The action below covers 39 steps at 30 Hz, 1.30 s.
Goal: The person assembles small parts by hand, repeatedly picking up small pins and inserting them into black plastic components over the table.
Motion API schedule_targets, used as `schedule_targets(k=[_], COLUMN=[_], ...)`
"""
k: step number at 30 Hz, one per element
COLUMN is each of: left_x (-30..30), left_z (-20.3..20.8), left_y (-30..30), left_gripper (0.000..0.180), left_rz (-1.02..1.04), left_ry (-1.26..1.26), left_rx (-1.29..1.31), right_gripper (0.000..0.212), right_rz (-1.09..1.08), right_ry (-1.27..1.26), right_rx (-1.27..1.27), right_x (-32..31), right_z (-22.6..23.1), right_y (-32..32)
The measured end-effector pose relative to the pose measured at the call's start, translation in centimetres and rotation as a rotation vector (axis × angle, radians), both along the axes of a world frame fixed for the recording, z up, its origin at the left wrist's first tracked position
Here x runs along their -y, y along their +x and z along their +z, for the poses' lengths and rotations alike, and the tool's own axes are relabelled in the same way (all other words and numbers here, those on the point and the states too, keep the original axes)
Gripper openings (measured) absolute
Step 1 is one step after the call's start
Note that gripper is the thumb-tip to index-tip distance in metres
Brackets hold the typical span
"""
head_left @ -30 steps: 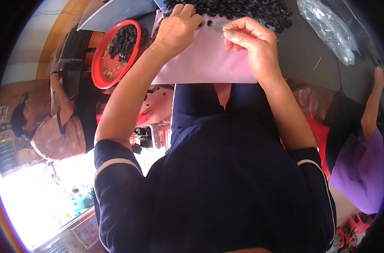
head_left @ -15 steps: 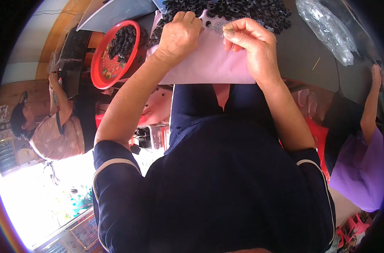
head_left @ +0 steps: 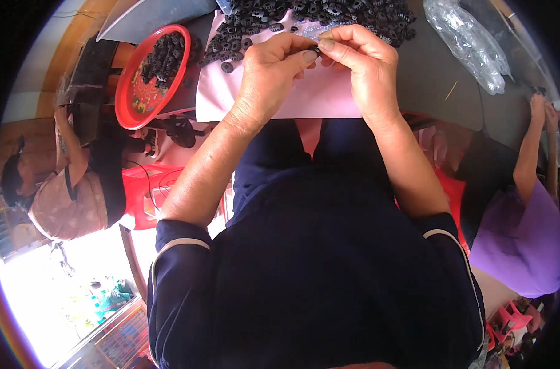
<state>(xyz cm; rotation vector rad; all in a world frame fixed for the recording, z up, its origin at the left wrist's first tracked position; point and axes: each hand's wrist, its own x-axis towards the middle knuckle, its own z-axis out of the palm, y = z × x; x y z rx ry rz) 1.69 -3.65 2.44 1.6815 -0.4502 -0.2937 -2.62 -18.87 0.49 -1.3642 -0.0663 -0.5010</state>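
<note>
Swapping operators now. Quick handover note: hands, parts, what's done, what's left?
Left hand: pinching a small black ring part at its fingertips.
Right hand: fingertips meet the left's on the same part, over the pink sheet.
Parts: big pile of black ring parts along the sheet's far edge; more in the red tray to the left. Clear plastic bag lies to the right.
Done: cannot tell how many are processed.
Left: one part in hand; the pile looks largely untouched.
</note>
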Motion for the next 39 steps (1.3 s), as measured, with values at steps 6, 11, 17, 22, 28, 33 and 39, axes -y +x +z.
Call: schedule_targets(k=[6, 11, 17, 22, 28, 33, 39], left_x=[0.0, 0.0, -0.8, -1.3, -1.5, -1.5, -1.3], left_z=[-0.1, -0.2, -1.2, -1.0, -1.3, -2.3, -2.5], left_y=[-0.6, -0.6, -0.5, -1.1, -0.9, -1.0, -1.0], left_gripper=[0.018, 0.018, 0.018, 0.014, 0.012, 0.012, 0.013], left_rz=[0.034, 0.069, 0.088, 0.103, 0.057, 0.04, 0.072], left_ry=[-0.029, -0.106, -0.249, -0.205, -0.193, -0.249, -0.28], left_rx=[-0.062, -0.142, -0.189, -0.105, -0.064, -0.019, -0.014], right_gripper=[0.004, 0.005, 0.011, 0.012, 0.013, 0.012, 0.01], right_rz=[-0.023, -0.061, -0.132, -0.134, -0.262, -0.197, -0.093], right_ry=[-0.021, -0.137, -0.689, -0.865, -1.415, -1.476, -1.456], right_rx=[-0.011, 0.005, 0.35, 0.131, 0.076, 0.058, 0.012], right_x=[-0.1, -0.4, -0.9, 0.6, 0.2, -0.3, -0.8], right_z=[0.2, -0.1, -0.2, 2.9, 1.8, 1.8, 2.5], right_y=[0.0, 0.1, 0.3, 2.7, 7.9, 8.6, 9.0])
